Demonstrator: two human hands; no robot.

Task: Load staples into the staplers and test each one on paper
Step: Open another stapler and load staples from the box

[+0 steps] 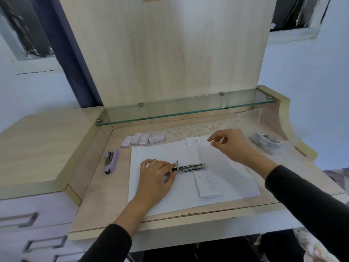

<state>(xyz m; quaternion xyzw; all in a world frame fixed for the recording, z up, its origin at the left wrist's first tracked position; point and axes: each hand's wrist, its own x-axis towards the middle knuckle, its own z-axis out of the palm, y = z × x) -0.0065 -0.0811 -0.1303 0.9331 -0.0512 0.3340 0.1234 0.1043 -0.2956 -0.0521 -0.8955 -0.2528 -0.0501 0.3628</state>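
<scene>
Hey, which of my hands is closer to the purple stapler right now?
Left. Your left hand grips the silver stapler, just right of the purple stapler; your right hand hovers farther right, over the folded sheet.

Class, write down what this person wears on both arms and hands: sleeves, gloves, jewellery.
Both arms are in plain dark, near-black long sleeves, the left sleeve and the right sleeve, each ending short of the wrist. The left hand and right hand are bare: no gloves, and no ring or watch shows.
</scene>
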